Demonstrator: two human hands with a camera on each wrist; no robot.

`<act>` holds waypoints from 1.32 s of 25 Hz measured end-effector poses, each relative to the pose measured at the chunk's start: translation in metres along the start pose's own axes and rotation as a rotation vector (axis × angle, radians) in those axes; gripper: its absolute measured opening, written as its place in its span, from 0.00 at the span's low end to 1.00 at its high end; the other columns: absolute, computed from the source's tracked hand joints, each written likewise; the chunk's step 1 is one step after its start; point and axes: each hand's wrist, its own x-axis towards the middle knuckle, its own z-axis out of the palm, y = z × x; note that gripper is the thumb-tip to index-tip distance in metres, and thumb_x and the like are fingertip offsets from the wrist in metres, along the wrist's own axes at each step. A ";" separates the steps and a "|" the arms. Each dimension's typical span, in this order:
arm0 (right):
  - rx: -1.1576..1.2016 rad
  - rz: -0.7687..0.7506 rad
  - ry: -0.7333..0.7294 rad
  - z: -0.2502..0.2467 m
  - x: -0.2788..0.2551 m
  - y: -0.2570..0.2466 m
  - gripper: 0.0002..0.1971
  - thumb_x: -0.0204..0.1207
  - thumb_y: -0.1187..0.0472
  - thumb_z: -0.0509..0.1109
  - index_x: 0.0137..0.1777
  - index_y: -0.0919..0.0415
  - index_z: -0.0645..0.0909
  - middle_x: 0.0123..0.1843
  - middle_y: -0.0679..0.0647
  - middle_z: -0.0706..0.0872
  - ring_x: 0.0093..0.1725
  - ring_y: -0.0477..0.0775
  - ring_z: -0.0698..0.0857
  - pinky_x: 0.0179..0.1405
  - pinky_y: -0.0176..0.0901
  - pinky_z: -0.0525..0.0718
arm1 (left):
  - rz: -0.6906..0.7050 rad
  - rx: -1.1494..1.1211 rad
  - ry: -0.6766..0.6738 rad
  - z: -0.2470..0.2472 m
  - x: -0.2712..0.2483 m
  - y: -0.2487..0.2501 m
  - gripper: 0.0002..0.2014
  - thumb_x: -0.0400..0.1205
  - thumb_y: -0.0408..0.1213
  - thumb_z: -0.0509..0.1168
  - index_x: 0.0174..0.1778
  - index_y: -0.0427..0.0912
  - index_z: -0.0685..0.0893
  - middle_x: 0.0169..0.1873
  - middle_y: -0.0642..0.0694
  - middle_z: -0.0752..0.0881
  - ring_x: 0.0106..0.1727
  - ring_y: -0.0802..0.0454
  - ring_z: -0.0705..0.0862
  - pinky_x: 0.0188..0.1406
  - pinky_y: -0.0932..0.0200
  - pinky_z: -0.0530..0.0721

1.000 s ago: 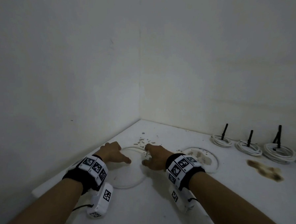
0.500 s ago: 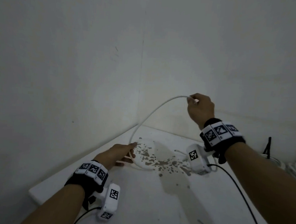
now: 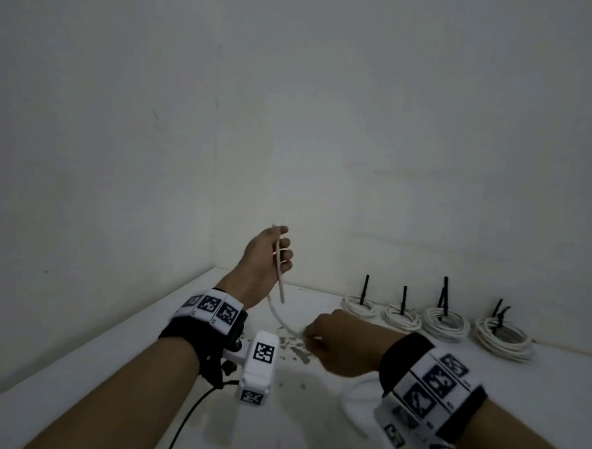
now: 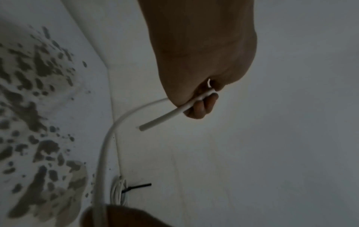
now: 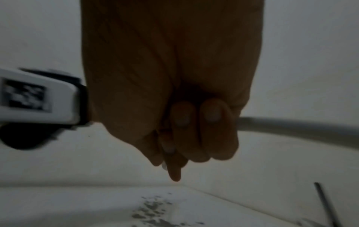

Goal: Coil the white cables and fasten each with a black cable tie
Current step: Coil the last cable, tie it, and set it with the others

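Note:
My left hand (image 3: 279, 254) is raised above the table corner and grips a white cable (image 3: 275, 312) near its end; the short free end hangs down below the fist. In the left wrist view the curled fingers (image 4: 202, 107) pinch the cable (image 4: 106, 145), whose cut end sticks out. From there the cable curves down to my right hand (image 3: 316, 335), which is low over the table with its fingers curled round it. The right wrist view shows that fist (image 5: 190, 138) and the cable (image 5: 291, 127) leaving to the right. More slack lies looped by my right wrist (image 3: 349, 395).
Several coiled white cables stand along the back wall at the right, each with an upright black tie: (image 3: 359, 305), (image 3: 401, 315), (image 3: 445, 321). The white table (image 3: 108, 369) has a flaked, stained patch (image 3: 291, 347) under the hands. Walls close the corner behind and to the left.
My left hand has lifted off the table and now holds a cable end up high. My right hand has dropped from high to just above the table, still gripping the cable.

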 end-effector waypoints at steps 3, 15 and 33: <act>0.024 -0.040 0.253 -0.029 -0.027 -0.007 0.12 0.86 0.55 0.60 0.45 0.57 0.81 0.50 0.57 0.88 0.42 0.56 0.83 0.48 0.51 0.86 | -0.026 0.507 -0.205 0.027 -0.007 -0.021 0.13 0.91 0.38 0.53 0.50 0.38 0.82 0.30 0.45 0.80 0.28 0.52 0.76 0.29 0.59 0.73; 0.818 0.129 0.762 -0.044 -0.051 0.081 0.08 0.82 0.52 0.71 0.45 0.51 0.90 0.42 0.58 0.90 0.42 0.60 0.89 0.45 0.59 0.91 | -0.108 0.304 -0.104 0.083 -0.035 -0.047 0.25 0.83 0.55 0.64 0.25 0.48 0.66 0.19 0.52 0.57 0.20 0.54 0.54 0.22 0.59 0.56; -0.123 0.432 0.957 0.014 -0.029 0.131 0.09 0.85 0.56 0.64 0.60 0.54 0.68 0.24 0.47 0.74 0.19 0.52 0.73 0.19 0.40 0.66 | -0.444 0.083 -0.468 0.097 -0.027 -0.101 0.25 0.76 0.52 0.67 0.21 0.49 0.61 0.13 0.54 0.56 0.14 0.58 0.54 0.36 0.58 0.74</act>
